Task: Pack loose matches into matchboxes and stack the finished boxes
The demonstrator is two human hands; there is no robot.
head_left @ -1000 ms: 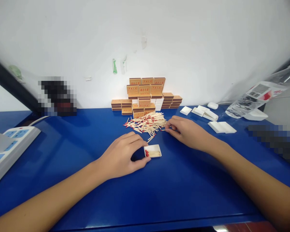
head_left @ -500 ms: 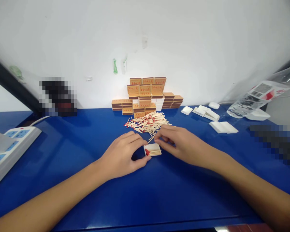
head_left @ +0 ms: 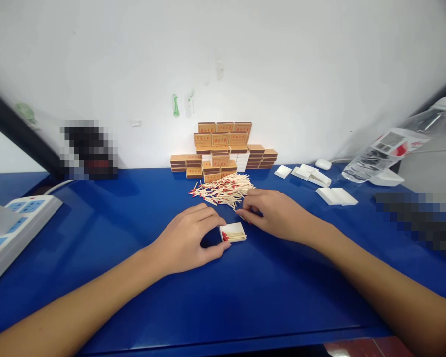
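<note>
My left hand (head_left: 191,240) rests on the blue desk, its thumb and forefinger closed on the left end of a small white matchbox tray (head_left: 233,228). Inside that tray, several matches (head_left: 236,237) lie along the near side with their red heads to the left. My right hand (head_left: 269,210) is just beyond and right of the tray, fingers curled in a pinch. A match shows at its fingertips, mostly hidden by the thumb. Close in front of those fingers is a loose heap of red-tipped matches (head_left: 228,190).
Orange matchboxes (head_left: 221,140) stand stacked against the wall behind the heap. White empty trays (head_left: 336,196) lie at the right, near a tilted water bottle (head_left: 381,153) and a small white case (head_left: 323,163). A power strip (head_left: 26,218) sits at the left; blurred dark objects flank the desk.
My right hand has drawn slightly away from the tray toward the heap's near right edge. The left hand keeps its hold on the tray. The whole view has shifted a little.
</note>
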